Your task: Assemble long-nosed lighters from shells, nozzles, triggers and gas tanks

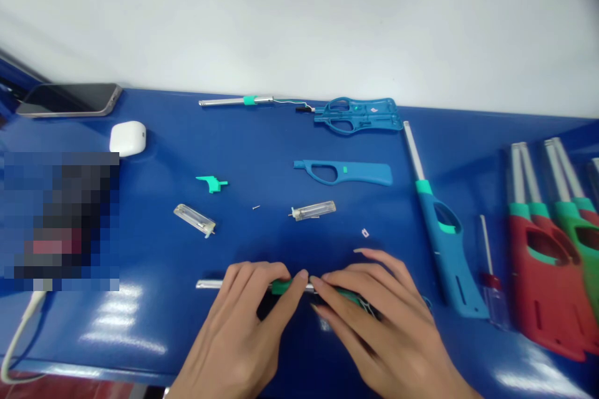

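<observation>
Near the table's front edge, my left hand (pixel 255 318) is closed around a metal lighter tube (pixel 209 284) with a green collar; the tube's tip sticks out to the left. My right hand (pixel 374 312) pinches the same piece at its right end, thumb and index finger close to my left thumb. Under my right palm some green plastic and thin wire show, mostly hidden. Beyond the hands lie two clear fuel tanks (pixel 194 219) (pixel 314 210), a green trigger (pixel 213 184), a small screw (pixel 256 207) and a tiny white piece (pixel 365 232).
Blue shell halves (pixel 358 115) (pixel 360 173) and another tube (pixel 224 101) lie farther back. An assembled blue lighter (pixel 449 255), a screwdriver (pixel 493 299) and red lighters (pixel 543 274) are right. A phone (pixel 70 100), white case (pixel 128 138) and cable (pixel 23 324) are left.
</observation>
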Available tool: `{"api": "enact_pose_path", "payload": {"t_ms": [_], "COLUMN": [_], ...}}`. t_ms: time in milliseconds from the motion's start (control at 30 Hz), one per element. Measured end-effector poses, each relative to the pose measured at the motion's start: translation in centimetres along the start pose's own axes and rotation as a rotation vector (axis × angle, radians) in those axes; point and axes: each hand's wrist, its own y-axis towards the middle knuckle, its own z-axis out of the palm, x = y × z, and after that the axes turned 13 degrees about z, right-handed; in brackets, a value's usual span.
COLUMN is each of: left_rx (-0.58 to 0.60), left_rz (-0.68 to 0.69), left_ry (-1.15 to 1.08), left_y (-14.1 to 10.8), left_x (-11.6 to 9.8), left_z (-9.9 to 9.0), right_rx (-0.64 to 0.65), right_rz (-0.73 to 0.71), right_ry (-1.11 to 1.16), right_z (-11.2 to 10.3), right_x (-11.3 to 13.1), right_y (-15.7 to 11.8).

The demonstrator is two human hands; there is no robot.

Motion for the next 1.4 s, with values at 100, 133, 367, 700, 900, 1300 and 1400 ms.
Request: {"api": "enact_pose_path", "payload": {"t_ms": [100,133,367,700,900,1300,1400], "left_rx": [0.012,0.020,0.056,0.084,0.091,-0.064,-0.021], "left_rz": [-0.007,-0.011,-0.054,-0.046,-0.067,-0.039,-0.018], "left_ry": [0.014,0.013,0.038,0.014,-0.070,-0.162,-0.150], "left_y": [0.0,0.0,-0.4,-0.4,-0.8,0.0,-0.3], "left_x": [0.2,0.2,0.2,0.2,0.3,0.3,0.6], "left_z": [0.1,0.2,0.4,0.8,0.5,0.3,0.4], "right_rx": [0.000,-0.002,-0.002,0.000,0.007,0.027,-0.042], "right_rz": [0.005,0.007,0.018,-0.032,-0.034,-0.018,0.027], "right_ry": [0.001,0.002,-0.003,-0.057,-0.077,-0.061,-0.054], "right_z": [0.1,0.1,0.1,0.2,0.2,0.1,-1.2], "right_x": [0.0,0.0,-0.1,-0.2,0.0,0.2,0.5], "right_y": [0.0,0.0,0.0,-0.1,0.0,0.0,-0.1]}}
